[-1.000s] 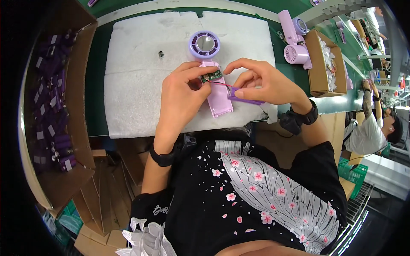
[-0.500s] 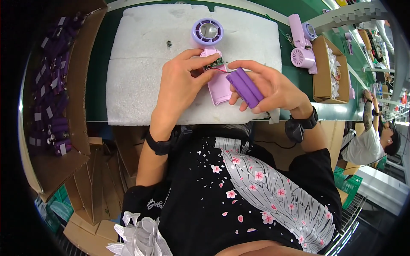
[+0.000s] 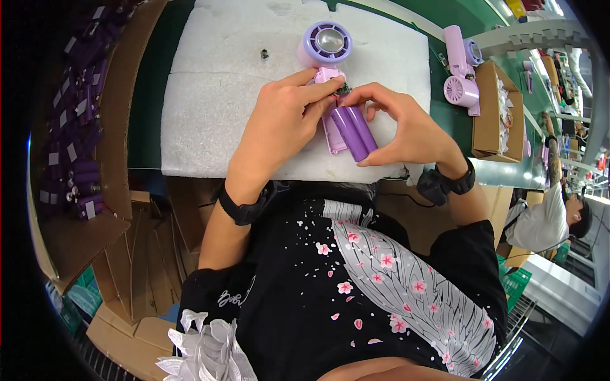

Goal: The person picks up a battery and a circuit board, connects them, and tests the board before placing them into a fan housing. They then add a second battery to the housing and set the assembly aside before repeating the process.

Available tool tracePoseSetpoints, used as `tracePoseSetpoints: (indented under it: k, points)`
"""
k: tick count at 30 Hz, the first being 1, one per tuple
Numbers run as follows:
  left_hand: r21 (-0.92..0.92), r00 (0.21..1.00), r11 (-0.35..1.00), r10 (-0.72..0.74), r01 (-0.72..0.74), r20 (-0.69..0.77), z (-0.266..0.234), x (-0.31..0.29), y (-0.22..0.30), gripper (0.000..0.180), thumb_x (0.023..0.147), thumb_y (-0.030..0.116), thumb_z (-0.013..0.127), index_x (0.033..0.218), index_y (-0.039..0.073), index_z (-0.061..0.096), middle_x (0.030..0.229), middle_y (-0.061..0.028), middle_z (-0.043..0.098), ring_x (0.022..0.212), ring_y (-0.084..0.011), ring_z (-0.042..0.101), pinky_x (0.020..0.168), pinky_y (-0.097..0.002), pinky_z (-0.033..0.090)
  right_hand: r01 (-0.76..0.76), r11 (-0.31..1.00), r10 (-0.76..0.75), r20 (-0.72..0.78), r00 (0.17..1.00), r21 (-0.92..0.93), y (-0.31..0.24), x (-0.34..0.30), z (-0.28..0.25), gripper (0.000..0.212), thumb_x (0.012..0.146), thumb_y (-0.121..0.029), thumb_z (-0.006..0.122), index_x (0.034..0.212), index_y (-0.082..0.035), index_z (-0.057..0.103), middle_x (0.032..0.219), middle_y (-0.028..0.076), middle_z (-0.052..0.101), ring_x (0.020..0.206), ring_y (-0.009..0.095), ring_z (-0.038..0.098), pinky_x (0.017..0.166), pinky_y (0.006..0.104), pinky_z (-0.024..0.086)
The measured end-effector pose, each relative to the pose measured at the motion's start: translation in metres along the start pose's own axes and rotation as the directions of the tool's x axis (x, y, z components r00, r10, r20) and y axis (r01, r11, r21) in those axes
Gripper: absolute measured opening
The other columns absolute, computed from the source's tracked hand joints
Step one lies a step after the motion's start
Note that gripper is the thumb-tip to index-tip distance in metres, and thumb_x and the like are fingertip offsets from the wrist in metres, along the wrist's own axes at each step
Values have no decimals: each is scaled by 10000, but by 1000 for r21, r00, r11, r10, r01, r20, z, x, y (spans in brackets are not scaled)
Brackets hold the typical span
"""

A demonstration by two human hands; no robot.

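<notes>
A handheld fan (image 3: 328, 43) with a lilac round head and an open pink handle lies on the white foam mat. My left hand (image 3: 279, 120) is closed at the handle's upper part, its fingertips pressing by a small green circuit board (image 3: 344, 89). My right hand (image 3: 410, 130) grips a purple two-cell battery pack (image 3: 356, 133) between thumb and fingers. That pack is held over the right side of the open pink handle shell (image 3: 335, 141), covering part of it. A short red wire shows between the pack and the board.
The foam mat (image 3: 216, 120) covers the green bench before me. An open carton (image 3: 117, 127) at left holds many purple battery packs. More pink fan parts (image 3: 462, 91) and a small box (image 3: 486, 117) of white pieces stand at right. Farther right, another person (image 3: 540, 216) works.
My right hand has brought the battery pack leftward over the handle shell and turned it more upright. The left hand stays at the handle's upper part. The whole view has shifted slightly.
</notes>
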State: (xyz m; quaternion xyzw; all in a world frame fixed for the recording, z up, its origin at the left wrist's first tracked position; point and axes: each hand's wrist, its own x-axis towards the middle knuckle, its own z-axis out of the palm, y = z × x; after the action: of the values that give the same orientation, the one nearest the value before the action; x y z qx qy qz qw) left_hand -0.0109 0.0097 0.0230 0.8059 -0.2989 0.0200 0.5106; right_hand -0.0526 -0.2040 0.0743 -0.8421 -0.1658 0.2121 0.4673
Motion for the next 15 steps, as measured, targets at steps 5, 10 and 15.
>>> tracePoseSetpoints:
  k: [5,10,15]
  points:
    - [9,997,1000,18,-18,69,-6,2,2,346,837,-24,619,1152,97,695,1174,-205,647,830,-323,692,718,-342,547,101,960,-127,-86,988,-259,0,-1,15,700,576,-138,876,1205,-45,584,1186,88,577,985,217,571,864,313,475]
    - [32,993,999,14,-18,117,-9,3,3,361,851,-42,588,1175,86,680,1185,-220,640,855,-325,696,753,-344,552,160,918,-246,-204,947,-362,-7,-7,27,594,605,-105,864,1144,-35,625,1198,102,597,953,232,585,840,336,508]
    - [-9,996,999,47,-47,78,-8,5,4,272,841,17,628,1107,23,682,966,-189,650,814,-377,640,699,-414,510,150,885,-274,-233,933,-441,-6,-8,29,474,625,-72,844,1052,-18,645,1240,129,592,912,248,606,825,352,530]
